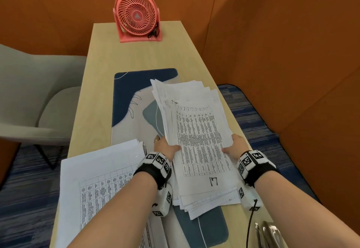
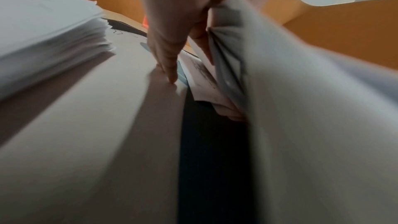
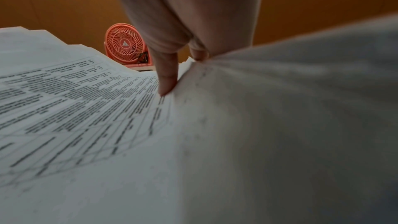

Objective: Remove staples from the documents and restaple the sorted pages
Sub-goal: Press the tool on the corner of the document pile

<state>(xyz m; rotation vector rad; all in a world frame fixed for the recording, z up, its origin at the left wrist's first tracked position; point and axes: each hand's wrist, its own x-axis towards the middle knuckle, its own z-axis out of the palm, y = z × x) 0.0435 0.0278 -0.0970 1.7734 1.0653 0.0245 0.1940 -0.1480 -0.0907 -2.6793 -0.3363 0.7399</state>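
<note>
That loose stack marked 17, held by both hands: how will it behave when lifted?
The paper stack probably sags: the sheets already bow between the left hand and right hand. Its edges are fanned unevenly, so sheets may slide apart. It looks thick, likely hefty.

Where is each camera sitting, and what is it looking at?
Head: looks down from above at the table; shows both forearms, the left hand and right hand gripping the loose paper stack.
Left wrist: low beside the desk mat, looking along its fingers at paper edges.
Right wrist: looks along its thumb across the printed top sheet.
Head and right wrist both show the pink fan.
</note>
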